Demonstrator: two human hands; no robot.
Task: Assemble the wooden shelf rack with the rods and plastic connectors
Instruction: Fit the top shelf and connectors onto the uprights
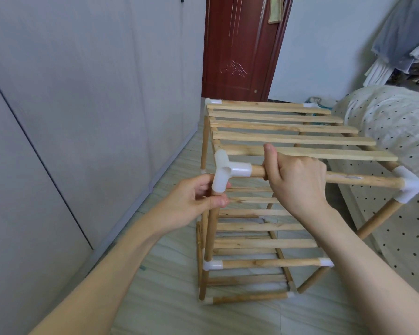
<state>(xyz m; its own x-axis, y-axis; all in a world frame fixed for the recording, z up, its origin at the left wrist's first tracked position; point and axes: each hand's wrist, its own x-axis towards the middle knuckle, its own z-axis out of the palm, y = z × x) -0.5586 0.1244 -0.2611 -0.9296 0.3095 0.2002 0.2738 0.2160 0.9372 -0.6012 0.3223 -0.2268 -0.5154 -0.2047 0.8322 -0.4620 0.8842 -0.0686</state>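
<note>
We stand over rack (pixel 288 189) on floor, bed just beside it.
Our left hand (pixel 198 201) pinches upright post (pixel 212 228) just under white corner piece (pixel 224 172).
Our right hand (pixel 295 180) wraps front rod (pixel 363 181); rod lies sideways, runs from corner piece to far white corner (pixel 409 186).
Left hand nearer corner piece.
We think next push goes down onto post, post's long way.
Wood pale, round, a bit rough; plastic smooth, milky.
</note>
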